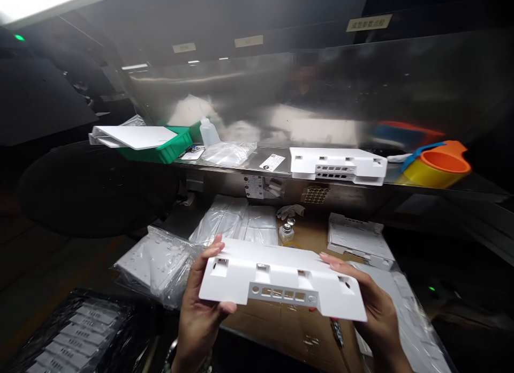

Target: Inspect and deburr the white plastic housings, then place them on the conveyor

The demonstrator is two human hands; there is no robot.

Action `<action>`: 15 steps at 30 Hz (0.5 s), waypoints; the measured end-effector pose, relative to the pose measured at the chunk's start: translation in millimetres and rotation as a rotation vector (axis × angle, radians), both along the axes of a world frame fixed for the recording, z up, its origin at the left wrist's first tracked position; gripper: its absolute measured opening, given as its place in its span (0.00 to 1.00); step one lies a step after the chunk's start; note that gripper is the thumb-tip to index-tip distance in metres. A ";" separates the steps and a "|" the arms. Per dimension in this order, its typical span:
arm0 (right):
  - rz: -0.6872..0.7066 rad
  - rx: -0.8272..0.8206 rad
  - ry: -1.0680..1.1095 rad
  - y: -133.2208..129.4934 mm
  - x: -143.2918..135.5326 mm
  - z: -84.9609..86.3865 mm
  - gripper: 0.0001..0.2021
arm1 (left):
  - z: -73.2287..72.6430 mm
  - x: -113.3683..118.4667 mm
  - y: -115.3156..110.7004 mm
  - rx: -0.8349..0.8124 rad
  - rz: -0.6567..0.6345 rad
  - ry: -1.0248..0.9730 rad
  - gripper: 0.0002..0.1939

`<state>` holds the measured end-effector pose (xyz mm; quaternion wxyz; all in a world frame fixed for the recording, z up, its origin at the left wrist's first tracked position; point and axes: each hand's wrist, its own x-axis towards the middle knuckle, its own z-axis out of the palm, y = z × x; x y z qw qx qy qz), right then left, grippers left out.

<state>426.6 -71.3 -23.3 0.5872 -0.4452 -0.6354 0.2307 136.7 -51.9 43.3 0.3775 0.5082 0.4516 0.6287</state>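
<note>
I hold a flat white plastic panel (281,279) with a row of small port cut-outs level in front of me. My left hand (203,303) grips its left end, thumb under the front edge. Its right end rests in my right hand (371,308), fingers along the back edge. The panel hovers above a brown cardboard surface (297,330). A matching white panel (339,165) lies on the steel shelf (241,169) beyond.
A green bin (164,148) with a white panel (130,136) across it sits on the shelf's left, beside a small bottle (209,131) and clear bags (228,152). Orange and yellow tape rolls (437,169) stand at right. Bagged white parts (158,263) and stacked panels (359,239) lie below.
</note>
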 end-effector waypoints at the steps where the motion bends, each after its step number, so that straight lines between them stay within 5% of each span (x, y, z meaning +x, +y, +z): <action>1: 0.002 0.009 -0.006 -0.1 0.8 -2.2 0.16 | -1.5 0.1 0.2 0.004 -0.004 -0.027 0.38; 6: -0.017 0.215 -0.027 -2.7 2.8 -7.9 0.16 | -9.8 -3.5 9.7 0.011 -0.163 -0.500 0.23; 11: -0.056 0.376 -0.157 -11.3 5.5 -10.3 0.15 | -11.7 -11.3 23.9 -0.512 -0.481 -0.942 0.38; 15: -0.114 0.311 -0.149 -14.2 3.9 -14.1 0.16 | -16.6 -16.0 24.8 -0.508 -0.728 -0.982 0.18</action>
